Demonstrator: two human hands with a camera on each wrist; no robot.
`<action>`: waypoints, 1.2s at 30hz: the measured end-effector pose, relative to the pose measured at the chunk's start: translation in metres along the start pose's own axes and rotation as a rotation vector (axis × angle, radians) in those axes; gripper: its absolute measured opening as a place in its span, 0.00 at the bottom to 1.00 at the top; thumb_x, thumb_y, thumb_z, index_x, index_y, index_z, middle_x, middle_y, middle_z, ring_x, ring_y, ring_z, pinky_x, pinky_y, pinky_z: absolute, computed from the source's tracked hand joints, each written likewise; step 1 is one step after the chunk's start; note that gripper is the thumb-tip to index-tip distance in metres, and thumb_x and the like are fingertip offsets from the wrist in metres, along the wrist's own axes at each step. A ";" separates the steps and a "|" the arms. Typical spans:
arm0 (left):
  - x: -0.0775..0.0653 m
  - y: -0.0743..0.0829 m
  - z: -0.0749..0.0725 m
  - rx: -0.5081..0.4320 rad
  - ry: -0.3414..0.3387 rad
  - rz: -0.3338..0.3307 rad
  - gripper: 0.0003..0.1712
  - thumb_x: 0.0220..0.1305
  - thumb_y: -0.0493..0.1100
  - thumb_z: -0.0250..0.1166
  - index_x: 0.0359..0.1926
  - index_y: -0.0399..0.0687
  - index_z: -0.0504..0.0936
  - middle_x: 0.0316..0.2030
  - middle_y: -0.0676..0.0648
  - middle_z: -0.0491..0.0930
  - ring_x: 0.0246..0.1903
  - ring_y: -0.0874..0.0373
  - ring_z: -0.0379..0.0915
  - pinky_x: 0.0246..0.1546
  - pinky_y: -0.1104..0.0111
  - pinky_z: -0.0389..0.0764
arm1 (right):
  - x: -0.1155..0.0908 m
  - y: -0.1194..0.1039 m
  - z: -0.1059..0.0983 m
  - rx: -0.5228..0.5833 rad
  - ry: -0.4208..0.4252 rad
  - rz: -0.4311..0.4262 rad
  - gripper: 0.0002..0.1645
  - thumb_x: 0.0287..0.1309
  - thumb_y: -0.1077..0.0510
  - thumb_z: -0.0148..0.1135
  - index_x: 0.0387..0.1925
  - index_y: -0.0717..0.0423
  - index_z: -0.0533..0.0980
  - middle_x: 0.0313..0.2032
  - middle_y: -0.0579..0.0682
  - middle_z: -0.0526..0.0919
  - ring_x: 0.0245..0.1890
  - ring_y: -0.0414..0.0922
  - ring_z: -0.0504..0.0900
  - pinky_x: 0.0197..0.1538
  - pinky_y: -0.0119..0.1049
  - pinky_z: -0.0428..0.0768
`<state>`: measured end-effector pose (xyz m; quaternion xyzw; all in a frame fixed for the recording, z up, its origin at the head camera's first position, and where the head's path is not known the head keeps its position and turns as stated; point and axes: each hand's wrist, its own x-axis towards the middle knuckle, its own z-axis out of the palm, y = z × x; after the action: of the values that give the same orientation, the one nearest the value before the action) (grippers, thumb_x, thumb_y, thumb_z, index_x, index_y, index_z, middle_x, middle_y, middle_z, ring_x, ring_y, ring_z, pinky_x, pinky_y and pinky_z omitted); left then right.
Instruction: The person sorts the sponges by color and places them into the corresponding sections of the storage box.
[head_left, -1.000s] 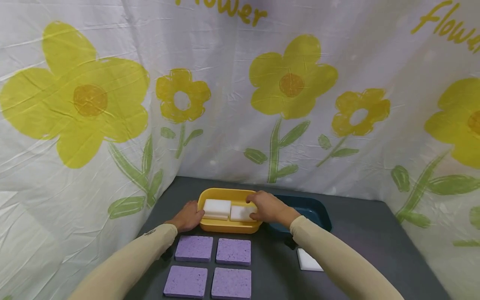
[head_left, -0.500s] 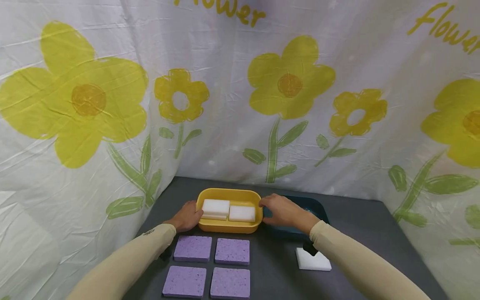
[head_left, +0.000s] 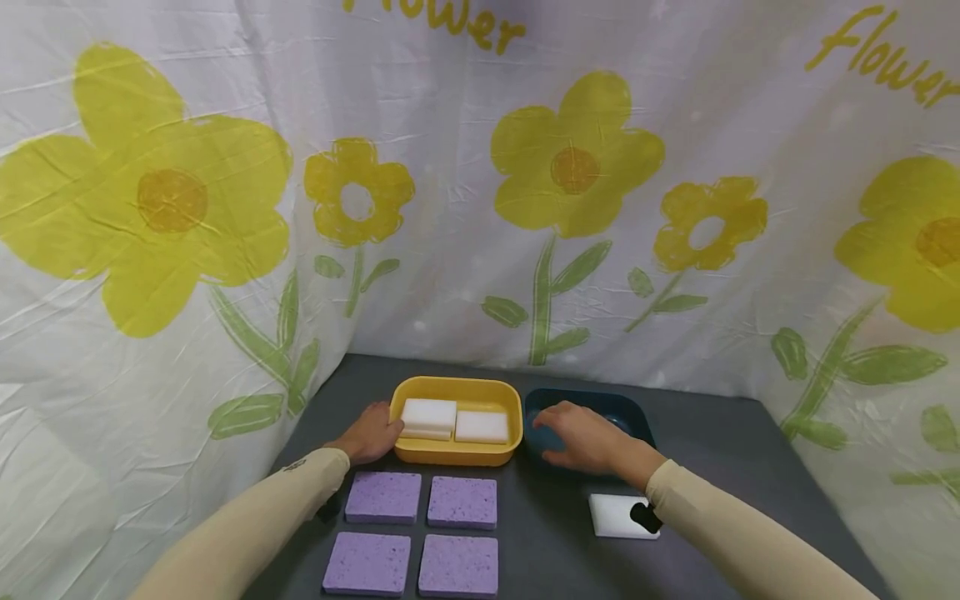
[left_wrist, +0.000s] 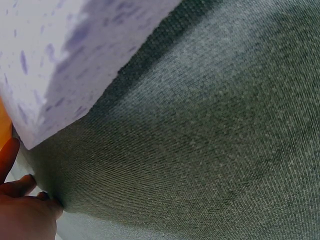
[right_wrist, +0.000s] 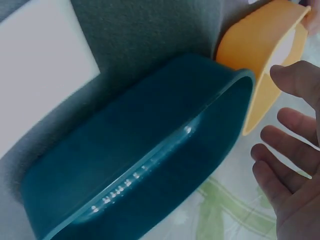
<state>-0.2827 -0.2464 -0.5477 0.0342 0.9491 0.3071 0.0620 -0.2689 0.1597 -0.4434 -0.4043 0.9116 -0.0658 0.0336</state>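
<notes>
Fingers [right_wrist: 290, 146] of the right hand [head_left: 583, 437] are spread, slightly bent and hold nothing; the hand hovers over the blue tray [right_wrist: 125, 115], which sits near the far edge of the worktop [head_left: 735, 483]. At the left end of the yellow tray [head_left: 453, 453] rests the left hand [head_left: 369, 433], thumb at the rim; whether its fingers curl round the wall cannot be determined. The yellow tray stands just left of the blue tray, near the far left corner of the worktop, and contains a left white block [head_left: 429, 415] and a right white block [head_left: 482, 427], side by side. Four purple speckled blocks [head_left: 462, 502] lie flat, slightly apart, in two rows of two in front of the yellow tray. One loose white block [head_left: 611, 515] lies flat in front of the blue tray; in the head view, a black wrist unit [head_left: 645, 517] overlaps its right end. Behind the far edge hangs a white curtain [head_left: 450, 275] printed with yellow flowers [head_left: 618, 142].
</notes>
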 end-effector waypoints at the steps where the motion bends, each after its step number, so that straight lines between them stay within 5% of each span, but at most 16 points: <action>1: 0.000 0.000 0.000 0.001 0.000 0.002 0.27 0.78 0.45 0.52 0.64 0.27 0.75 0.52 0.37 0.80 0.54 0.43 0.73 0.66 0.42 0.74 | -0.003 -0.001 0.000 0.002 0.005 -0.003 0.27 0.67 0.52 0.77 0.63 0.57 0.83 0.63 0.56 0.87 0.64 0.58 0.84 0.61 0.56 0.85; 14: 0.000 -0.002 -0.002 0.006 0.005 0.042 0.29 0.77 0.47 0.49 0.63 0.25 0.76 0.52 0.35 0.80 0.54 0.40 0.72 0.65 0.39 0.72 | -0.046 -0.012 0.006 -0.030 0.043 -0.082 0.26 0.63 0.53 0.80 0.59 0.55 0.83 0.57 0.50 0.88 0.58 0.50 0.86 0.57 0.49 0.87; 20: 0.001 -0.004 -0.001 -0.001 -0.016 0.010 0.29 0.79 0.47 0.50 0.65 0.24 0.74 0.54 0.34 0.79 0.56 0.40 0.72 0.68 0.41 0.72 | -0.070 -0.012 0.018 -0.007 0.057 -0.106 0.22 0.62 0.55 0.80 0.55 0.52 0.83 0.53 0.46 0.88 0.55 0.48 0.86 0.55 0.47 0.87; 29: 0.013 -0.023 0.007 0.008 0.010 0.048 0.30 0.79 0.51 0.51 0.63 0.27 0.76 0.51 0.37 0.79 0.52 0.42 0.72 0.61 0.42 0.75 | -0.097 -0.003 0.027 0.047 -0.014 -0.034 0.19 0.62 0.54 0.81 0.53 0.49 0.85 0.56 0.49 0.88 0.56 0.50 0.85 0.52 0.45 0.87; 36: 0.000 -0.003 0.000 -0.010 -0.004 0.016 0.27 0.78 0.45 0.51 0.64 0.25 0.75 0.54 0.34 0.79 0.57 0.39 0.73 0.67 0.39 0.72 | -0.117 0.011 0.034 0.021 -0.078 -0.014 0.21 0.55 0.52 0.85 0.48 0.48 0.85 0.52 0.46 0.87 0.53 0.50 0.85 0.49 0.44 0.87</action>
<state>-0.2828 -0.2484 -0.5495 0.0422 0.9471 0.3120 0.0617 -0.1951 0.2506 -0.4775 -0.4125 0.9061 -0.0598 0.0729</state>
